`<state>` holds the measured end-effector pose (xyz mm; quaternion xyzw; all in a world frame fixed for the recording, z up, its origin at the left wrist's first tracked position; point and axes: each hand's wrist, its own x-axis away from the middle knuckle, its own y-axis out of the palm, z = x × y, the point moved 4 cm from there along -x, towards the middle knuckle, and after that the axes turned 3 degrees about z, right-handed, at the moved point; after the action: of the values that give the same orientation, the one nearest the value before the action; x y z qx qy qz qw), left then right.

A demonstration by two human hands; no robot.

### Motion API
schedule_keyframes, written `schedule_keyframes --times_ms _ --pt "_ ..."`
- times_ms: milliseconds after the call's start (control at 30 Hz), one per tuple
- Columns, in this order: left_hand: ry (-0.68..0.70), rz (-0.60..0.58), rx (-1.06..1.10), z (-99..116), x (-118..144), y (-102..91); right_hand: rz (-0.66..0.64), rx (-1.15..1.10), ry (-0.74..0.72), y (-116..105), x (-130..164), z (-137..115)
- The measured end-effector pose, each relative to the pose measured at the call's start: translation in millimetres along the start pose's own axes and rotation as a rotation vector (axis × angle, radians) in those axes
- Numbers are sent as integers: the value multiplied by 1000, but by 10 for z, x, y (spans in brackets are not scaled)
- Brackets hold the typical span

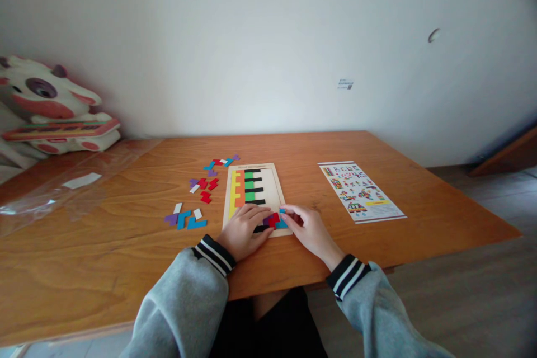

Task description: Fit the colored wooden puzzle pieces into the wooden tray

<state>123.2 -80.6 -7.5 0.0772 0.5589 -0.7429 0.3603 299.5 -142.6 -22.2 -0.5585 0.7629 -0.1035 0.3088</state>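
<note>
A wooden puzzle board [272, 179] lies in front of me, with yellow, orange, green and black pieces set in its left and middle part. My left hand [246, 228] rests flat over the board's near left part, fingers stretched out. At the near right corner, my right hand [307, 226] pinches a blue puzzle piece [282, 211] between thumb and forefinger. Beside it in the tray sit a red piece [273, 220] and another blue piece [282, 225]. A purple piece [265, 222] shows partly past my left fingers, which hide some of the pieces there.
Several loose red, blue, purple and white pieces [205, 197] lie left of the board. A printed pattern sheet [361, 193] lies to the right. Clear plastic wrap [84, 201] and a cow-shaped toy keyboard [62, 131] are at the far left. A wall stands behind the wooden table [302, 263].
</note>
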Motion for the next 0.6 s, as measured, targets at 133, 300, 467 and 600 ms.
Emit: schedule_keyframes --times_ms 133,300,467,600 --pt "-4 -20 -4 5 0 3 -9 88 -42 31 -7 -45" --pt "-23 -27 -12 -2 -1 9 2 233 -83 32 0 -67" --pt "-26 -24 -9 -7 0 8 -26 251 -77 31 -5 -88" --pt "-25 -22 -12 -5 -1 2 -29 233 -90 27 -7 -97"
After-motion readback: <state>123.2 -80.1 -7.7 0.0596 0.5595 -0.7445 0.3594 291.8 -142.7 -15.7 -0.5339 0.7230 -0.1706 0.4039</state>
